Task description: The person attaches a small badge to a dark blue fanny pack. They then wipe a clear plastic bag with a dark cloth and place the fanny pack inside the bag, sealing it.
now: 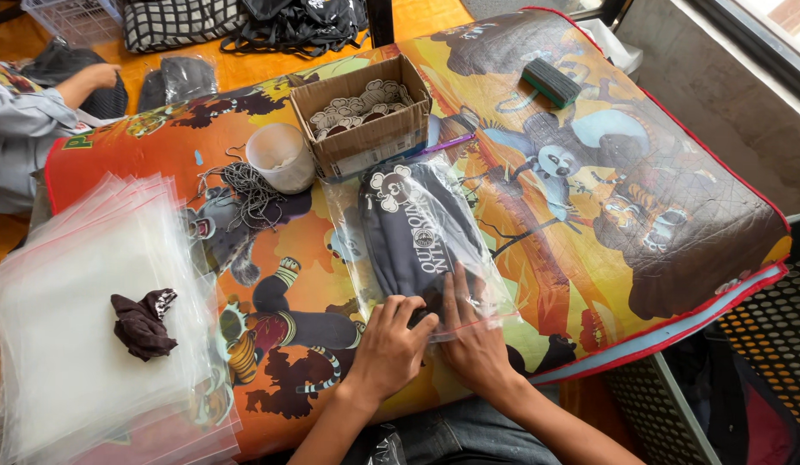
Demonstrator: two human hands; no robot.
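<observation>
A clear plastic bag lies on the colourful cartoon-print cover, holding a folded dark grey garment with a tag on top. My left hand and my right hand both press flat on the bag's near end, fingers side by side over the opening. Neither hand grips anything.
A stack of empty clear bags lies at the left with a dark crumpled cloth on it. Behind the bag stand a cardboard box of tags, a white cup, a bundle of strings and a green brush. Another person's arm is at far left.
</observation>
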